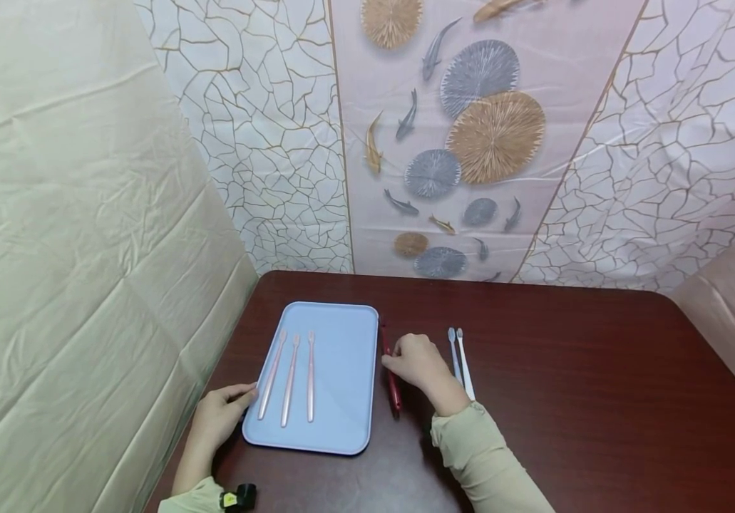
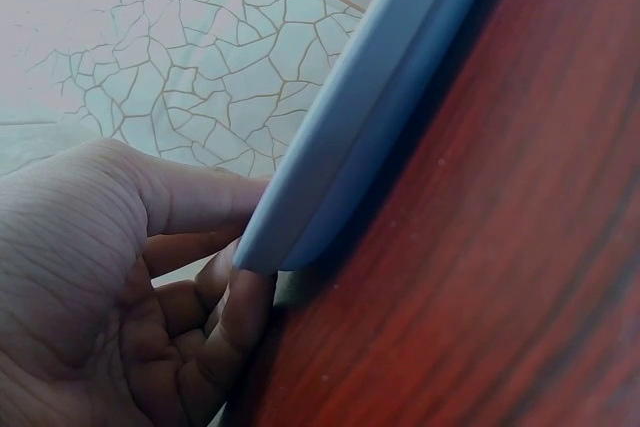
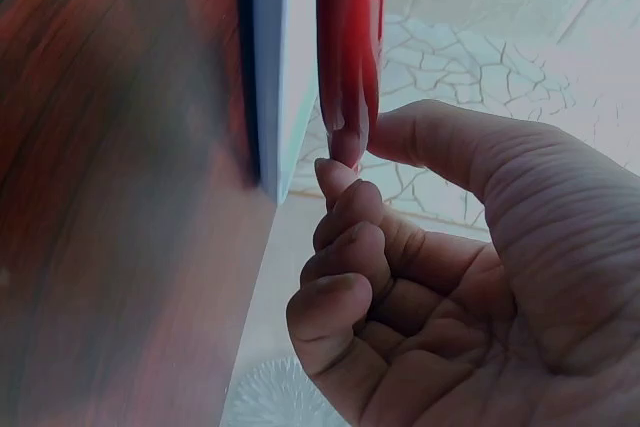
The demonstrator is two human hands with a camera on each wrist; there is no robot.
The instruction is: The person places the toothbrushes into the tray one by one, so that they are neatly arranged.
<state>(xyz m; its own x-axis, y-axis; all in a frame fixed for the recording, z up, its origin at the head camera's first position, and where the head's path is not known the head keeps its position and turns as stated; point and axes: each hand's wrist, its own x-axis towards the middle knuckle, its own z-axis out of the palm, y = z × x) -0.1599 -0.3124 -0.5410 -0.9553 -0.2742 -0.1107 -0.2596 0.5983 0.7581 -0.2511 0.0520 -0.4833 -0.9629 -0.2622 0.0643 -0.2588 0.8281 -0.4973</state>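
Observation:
A light blue tray [image 1: 343, 377] lies on the table with three pink toothbrushes [image 1: 289, 381] side by side in its left half. My left hand [image 1: 216, 417] grips the tray's left edge near the front corner, the thumb over the rim and fingers beneath. At the tray's right side my right hand [image 1: 420, 363] pinches a slender, glossy red pen-like thing [image 3: 350, 37] between thumb and index finger. Its thicker end points toward me in the head view. The other right fingers are curled in below the pinch.
Right of my right hand lie a blue toothbrush [image 1: 454, 353] and a white toothbrush [image 1: 465, 363], their lower parts partly behind the wrist. The dark red-brown table [image 1: 598, 385] extends to the right. Patterned cloth [image 1: 290, 142] hangs behind it, and pale cloth [image 1: 85, 285] on the left.

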